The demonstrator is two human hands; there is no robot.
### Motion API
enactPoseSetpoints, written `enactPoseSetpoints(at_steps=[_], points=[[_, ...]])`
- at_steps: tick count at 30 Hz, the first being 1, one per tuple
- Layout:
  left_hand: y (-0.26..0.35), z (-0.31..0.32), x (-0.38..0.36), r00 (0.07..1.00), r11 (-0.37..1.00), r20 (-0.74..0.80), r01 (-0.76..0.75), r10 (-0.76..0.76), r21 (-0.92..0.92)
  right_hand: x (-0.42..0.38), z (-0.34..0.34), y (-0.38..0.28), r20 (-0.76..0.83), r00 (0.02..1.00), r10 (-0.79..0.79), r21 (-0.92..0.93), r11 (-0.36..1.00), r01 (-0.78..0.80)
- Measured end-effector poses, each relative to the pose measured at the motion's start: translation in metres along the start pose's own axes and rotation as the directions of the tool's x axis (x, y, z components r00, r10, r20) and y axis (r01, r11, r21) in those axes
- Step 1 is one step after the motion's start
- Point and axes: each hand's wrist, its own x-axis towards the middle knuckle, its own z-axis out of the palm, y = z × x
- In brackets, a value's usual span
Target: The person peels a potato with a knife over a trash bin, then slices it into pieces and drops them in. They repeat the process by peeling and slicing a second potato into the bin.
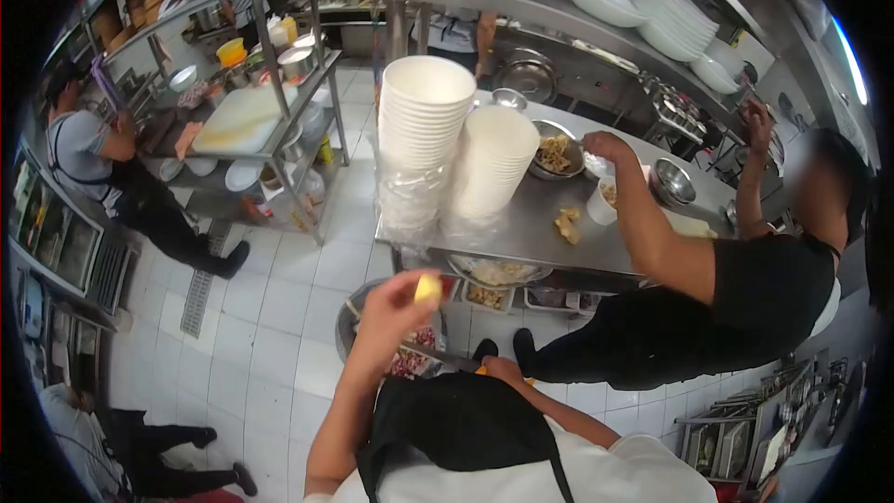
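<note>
My left hand [389, 315] is raised in front of my apron, with its fingers closed on a small yellow piece of food [428, 289], whose exact kind I cannot make out. Lower and to the right, my right hand [506, 371] grips a knife [430, 352] with a yellow handle. Its blade points left, over a round bin [347, 328] that holds reddish and pale scraps. My forearm and the blade hide part of the bin.
Tall stacks of white tubs [414, 121] stand on the steel counter [531, 233], near a ginger root [566, 224] and a metal bowl of food [555, 155]. A co-worker [773, 270] stands close at right, reaching over the counter. Others stand at left.
</note>
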Motion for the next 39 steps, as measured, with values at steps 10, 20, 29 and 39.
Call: enactPoseSetpoints(at_steps=[10,20,29,39], points=[[0.011,0.033,0.046,0.946,0.745,0.314,0.156,0.075,-0.649,-0.027,-0.018,-0.019,-0.006,0.996,0.085,0.113,0.99,-0.083],[-0.065,0.016,0.024,0.988,0.946,0.037,0.155,-0.151,-0.284,-0.011,0.019,0.01,-0.05,0.997,0.058,0.181,0.982,-0.048],[-0.227,-0.068,-0.051,0.947,0.964,-0.181,0.261,-0.267,-0.058,0.001,-0.015,-0.004,-0.084,0.995,0.045,0.243,0.97,-0.023],[-0.197,-0.048,-0.033,0.92,0.943,-0.231,0.279,-0.316,-0.181,0.008,-0.106,-0.126,-0.24,0.945,-0.223,0.397,0.866,0.305]])
